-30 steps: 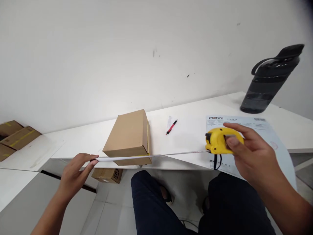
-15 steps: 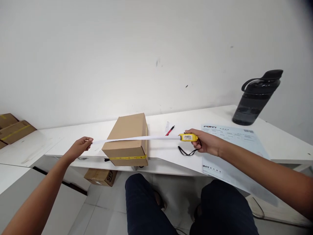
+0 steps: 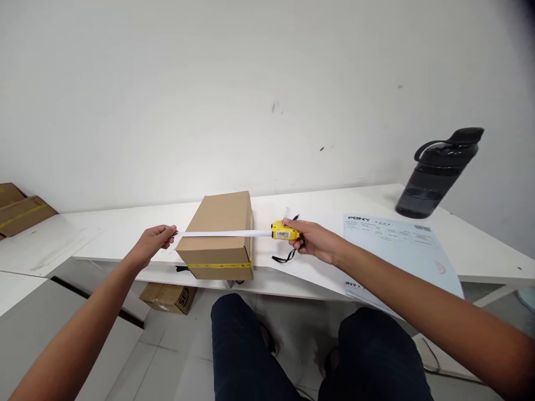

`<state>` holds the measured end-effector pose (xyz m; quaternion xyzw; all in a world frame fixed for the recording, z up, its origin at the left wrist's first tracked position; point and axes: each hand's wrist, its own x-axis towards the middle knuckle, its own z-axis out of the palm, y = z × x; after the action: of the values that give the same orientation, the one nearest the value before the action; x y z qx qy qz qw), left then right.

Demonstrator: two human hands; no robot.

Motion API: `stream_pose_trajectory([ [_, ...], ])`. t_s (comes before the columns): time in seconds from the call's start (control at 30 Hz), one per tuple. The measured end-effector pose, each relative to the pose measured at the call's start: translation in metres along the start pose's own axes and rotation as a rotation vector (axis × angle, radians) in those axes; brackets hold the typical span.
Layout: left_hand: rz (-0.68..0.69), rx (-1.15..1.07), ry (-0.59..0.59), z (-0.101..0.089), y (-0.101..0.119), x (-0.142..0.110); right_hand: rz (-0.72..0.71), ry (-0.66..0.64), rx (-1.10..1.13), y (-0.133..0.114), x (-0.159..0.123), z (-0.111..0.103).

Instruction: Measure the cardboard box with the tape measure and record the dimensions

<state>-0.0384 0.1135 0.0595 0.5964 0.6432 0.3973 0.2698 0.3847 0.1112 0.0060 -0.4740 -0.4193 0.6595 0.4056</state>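
So the white blade (image 3: 225, 234) is pulled out and strung over the near part of the cardboard box (image 3: 217, 209), roughly level by the look of it. Left grip (image 3: 155, 242) is pinched together on the blade's free end, a bit past the box's left side. Right grip (image 3: 315, 240) is clamped on the yellow tape measure (image 3: 284, 231), with a black strap (image 3: 285, 259) dangling under it. I'd call the stretching-across part done. What isn't: the tape measure sits off the box's right side, with bare blade between, and the free end isn't lined up with the left edge. Can't tell if the blade touches the lid or floats just over it, and no reading is legible.

Edges: the white surface (image 3: 121, 225) ends just below the 2 grips, and the box's front looks to poke out past that edge, so near-side room is slim. Behind the grips there's a strip of surface, then the wall (image 3: 167, 111). Left grip has open room further left. Right grip is tighter: the pen (image 3: 296, 217) and a small slip (image 3: 287, 212) are tucked right behind it, the printed sheet (image 3: 393, 250) lies under and beside that forearm, and the dark bottle (image 3: 430, 178) stands well off to the right.
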Motion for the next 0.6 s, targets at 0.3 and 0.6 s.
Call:
stream_pose_trajectory([
  [0.3,0.256,-0.163,0.064,-0.008,0.007,-0.030,-0.598,-0.013,-0.522,-0.020,-0.015,0.001],
  [0.6,0.053,0.025,0.030,-0.001,-0.013,-0.035,-0.767,-0.036,-0.908,-0.012,-0.012,0.016],
])
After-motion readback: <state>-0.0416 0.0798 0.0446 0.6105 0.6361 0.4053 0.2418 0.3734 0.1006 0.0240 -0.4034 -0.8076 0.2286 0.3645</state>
